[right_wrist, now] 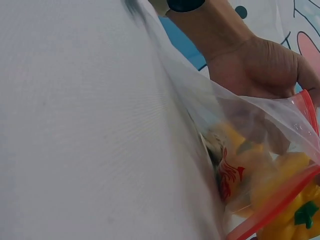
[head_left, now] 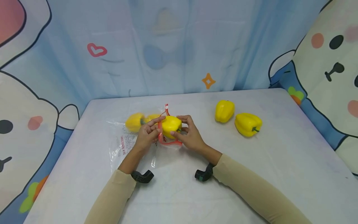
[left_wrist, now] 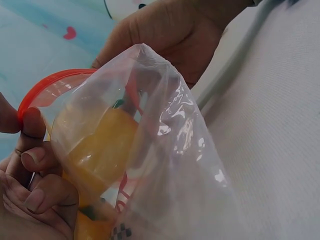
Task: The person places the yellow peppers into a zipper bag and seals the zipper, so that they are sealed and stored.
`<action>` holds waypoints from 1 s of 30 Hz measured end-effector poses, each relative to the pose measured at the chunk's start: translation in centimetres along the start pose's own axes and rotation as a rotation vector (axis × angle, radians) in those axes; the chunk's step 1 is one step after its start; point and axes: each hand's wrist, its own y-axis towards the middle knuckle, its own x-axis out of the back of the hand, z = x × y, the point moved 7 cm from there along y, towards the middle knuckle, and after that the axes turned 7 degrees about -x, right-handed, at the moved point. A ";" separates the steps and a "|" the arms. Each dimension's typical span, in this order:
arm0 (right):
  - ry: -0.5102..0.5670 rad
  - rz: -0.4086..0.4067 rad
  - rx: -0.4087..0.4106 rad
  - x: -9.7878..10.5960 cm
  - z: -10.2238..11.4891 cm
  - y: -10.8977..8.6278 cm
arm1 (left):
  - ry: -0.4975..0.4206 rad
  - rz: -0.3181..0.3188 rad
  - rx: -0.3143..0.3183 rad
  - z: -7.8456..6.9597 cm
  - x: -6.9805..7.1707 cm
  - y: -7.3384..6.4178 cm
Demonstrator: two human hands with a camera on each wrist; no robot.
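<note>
My left hand [head_left: 147,134] pinches the red rim [left_wrist: 55,77] of a clear zip bag [head_left: 117,147], its mouth spread toward the right. In my right hand [head_left: 192,135] is a yellow bell pepper [head_left: 171,125], gripped between thumb and fingers at the bag's mouth; its green stem [right_wrist: 306,214] points toward the right hand. Through the plastic in the left wrist view, this pepper [left_wrist: 107,150] appears within the opening. Deeper in the bag lie another yellow bell pepper [head_left: 134,122] and one more [head_left: 152,117], partly hidden by the left hand.
Two more yellow bell peppers lie on the white table [head_left: 279,174] at the right: one farther back [head_left: 225,111], the other nearer [head_left: 248,124]. A blue cartoon curtain [head_left: 179,46] hangs behind the table. Black wrist cameras sit on both wrists.
</note>
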 end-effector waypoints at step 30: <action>-0.042 -0.028 -0.112 -0.4 -1.1 -0.2 | 0.007 0.040 0.042 0.0 -0.4 -0.1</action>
